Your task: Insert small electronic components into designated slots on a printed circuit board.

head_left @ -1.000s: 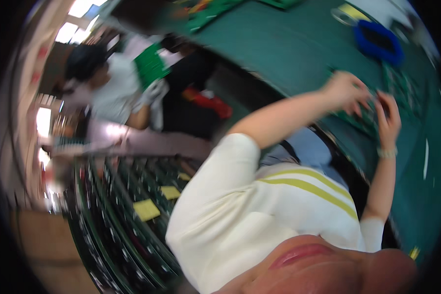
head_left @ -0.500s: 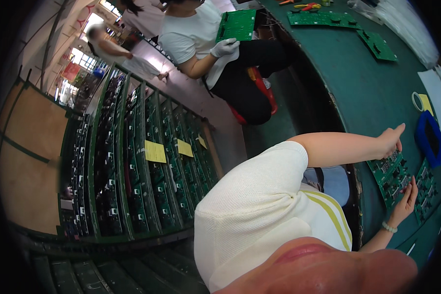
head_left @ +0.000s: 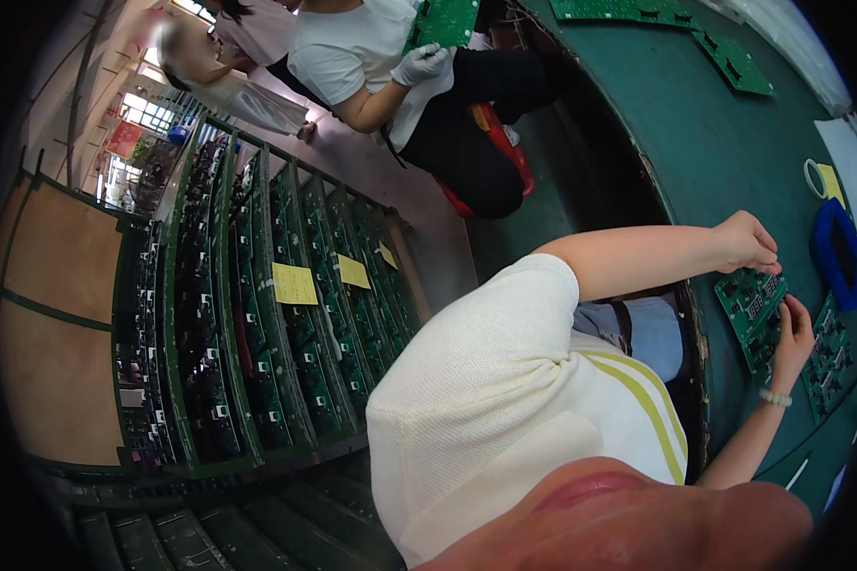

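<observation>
Both my hands are at a green circuit board (head_left: pixel 750 309) with small digit displays near its far corner, over the green worktop. My left hand (head_left: pixel 745 243) has curled fingers pinched at the board's upper corner; the fingertips partly cover that corner. My right hand (head_left: pixel 792 344), with a beaded bracelet at the wrist, grips the board's right edge, its fingers bent along it. A second populated board (head_left: pixel 828 357) lies on the worktop just beyond the right hand. Farther from me, a blue frame-shaped object (head_left: pixel 836 255) lies beside these boards.
More green boards (head_left: pixel 733 63) lie along the worktop (head_left: pixel 657 114), near a tape roll (head_left: pixel 814 178) and white sheets. Behind me stands a rack (head_left: pixel 257 314) filled with boards, with yellow notes on it. A gloved co-worker (head_left: pixel 352 67) sits nearby holding a board.
My left hand has gone from a pointing finger to a curled pinch at the board's corner. My right hand has shifted up along the board's edge. The whole view has also shifted slightly.
</observation>
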`<state>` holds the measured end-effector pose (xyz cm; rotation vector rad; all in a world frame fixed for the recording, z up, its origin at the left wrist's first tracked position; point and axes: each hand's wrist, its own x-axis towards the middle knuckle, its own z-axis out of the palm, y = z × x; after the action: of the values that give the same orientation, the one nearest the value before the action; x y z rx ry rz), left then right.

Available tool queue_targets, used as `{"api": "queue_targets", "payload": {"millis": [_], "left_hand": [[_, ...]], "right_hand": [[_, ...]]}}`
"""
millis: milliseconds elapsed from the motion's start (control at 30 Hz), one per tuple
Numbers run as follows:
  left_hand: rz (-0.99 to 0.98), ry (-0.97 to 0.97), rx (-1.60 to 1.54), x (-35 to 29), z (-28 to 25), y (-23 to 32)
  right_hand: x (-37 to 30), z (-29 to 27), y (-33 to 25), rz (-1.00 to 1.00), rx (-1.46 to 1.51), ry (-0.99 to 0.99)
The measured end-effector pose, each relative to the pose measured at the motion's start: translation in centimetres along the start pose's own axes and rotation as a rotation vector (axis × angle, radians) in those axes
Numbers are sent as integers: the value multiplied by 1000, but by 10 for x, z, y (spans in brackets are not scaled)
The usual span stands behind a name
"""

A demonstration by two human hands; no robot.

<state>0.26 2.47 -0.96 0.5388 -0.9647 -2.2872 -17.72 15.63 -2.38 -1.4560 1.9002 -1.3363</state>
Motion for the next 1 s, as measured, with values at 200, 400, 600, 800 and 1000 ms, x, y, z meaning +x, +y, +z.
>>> {"api": "queue_targets", "payload": {"millis": [200,400,600,800,1000], "left_hand": [[17,-87,481,-26,15,13],[803,-198,1347,-13,-2,-11],[535,-215,1631,-20,11,-18],[723,-325,1786,-20,1,-24],[576,-317,1763,-18,2,-28]], "right_hand": [[0,15,-2,-21,-497,-21],[-5,23,-11,-100,-452,0],[-3,22,-9,-81,-450,2],[-2,23,-4,-58,-472,-17],[-2,25,-14,-88,-478,32]]}}
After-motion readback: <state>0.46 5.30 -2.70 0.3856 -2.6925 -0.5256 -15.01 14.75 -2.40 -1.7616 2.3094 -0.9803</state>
